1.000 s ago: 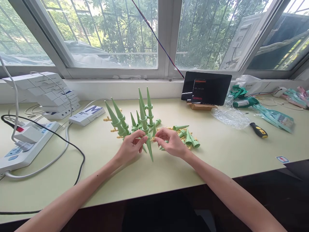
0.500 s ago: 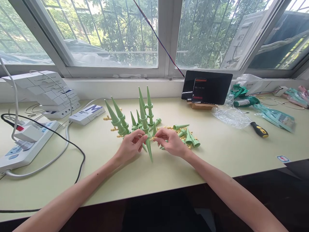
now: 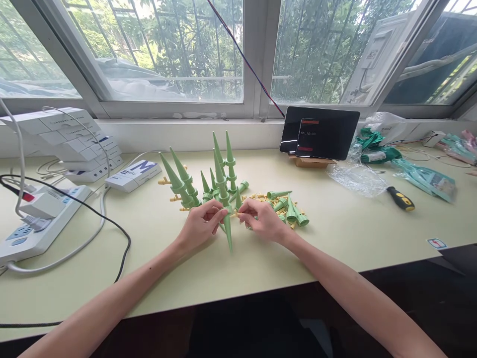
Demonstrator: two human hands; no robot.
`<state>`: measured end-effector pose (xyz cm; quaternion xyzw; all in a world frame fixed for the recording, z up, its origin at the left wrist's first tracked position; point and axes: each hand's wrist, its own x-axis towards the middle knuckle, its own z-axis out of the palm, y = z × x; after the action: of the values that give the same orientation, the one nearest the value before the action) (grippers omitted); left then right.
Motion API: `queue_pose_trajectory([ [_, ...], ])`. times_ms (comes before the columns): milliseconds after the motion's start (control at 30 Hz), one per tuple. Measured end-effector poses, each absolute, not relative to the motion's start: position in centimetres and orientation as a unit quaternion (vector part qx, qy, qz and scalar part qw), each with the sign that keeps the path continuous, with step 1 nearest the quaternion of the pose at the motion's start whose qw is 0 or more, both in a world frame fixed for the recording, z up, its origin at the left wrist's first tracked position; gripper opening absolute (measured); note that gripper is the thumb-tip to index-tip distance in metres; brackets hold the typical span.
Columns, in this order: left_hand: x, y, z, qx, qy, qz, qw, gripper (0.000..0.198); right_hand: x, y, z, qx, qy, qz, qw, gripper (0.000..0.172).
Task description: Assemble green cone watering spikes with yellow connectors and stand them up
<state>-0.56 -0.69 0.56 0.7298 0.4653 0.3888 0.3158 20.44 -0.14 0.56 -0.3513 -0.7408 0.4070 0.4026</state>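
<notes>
My left hand [image 3: 203, 220] is closed on a green plastic plant watering spike [image 3: 228, 233], its long point tilted down toward the table's near edge. In a pinch, my right hand [image 3: 263, 219] grips a small yellow valve [image 3: 234, 215] at the spike's side; whether it is seated there I cannot tell. Just behind my hands stand several green spikes [image 3: 221, 181], points up. Farther left, a cluster of spikes [image 3: 179, 186] has yellow valves [image 3: 164, 182] sticking out sideways. A loose pile of green spikes [image 3: 291, 211] and yellow pieces lies beyond my right hand.
White boxes [image 3: 74, 144] are stacked at the left behind a power strip [image 3: 44, 219] and cables. A dark tablet with a phone [image 3: 308, 139] leans on a cardboard box [image 3: 315, 162]. A screwdriver [image 3: 400, 199] and plastic bags [image 3: 425, 179] lie on the right.
The held spike's tip has swung slightly left and toward me. Both hands keep almost the same place and the same grip.
</notes>
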Motion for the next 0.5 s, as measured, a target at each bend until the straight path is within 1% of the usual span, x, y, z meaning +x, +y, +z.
queue_pose_trajectory([
  [300,-0.69,-0.50,0.34,0.742,0.455,0.391,0.300,0.023,20.48,-0.06,0.32,-0.358,-0.769,0.364,0.385,0.011],
  [500,-0.70,-0.54,0.30,0.749,0.453,0.390,0.285,0.023,20.52,-0.06,0.16,-0.352,-0.781,0.345,0.382,0.017],
])
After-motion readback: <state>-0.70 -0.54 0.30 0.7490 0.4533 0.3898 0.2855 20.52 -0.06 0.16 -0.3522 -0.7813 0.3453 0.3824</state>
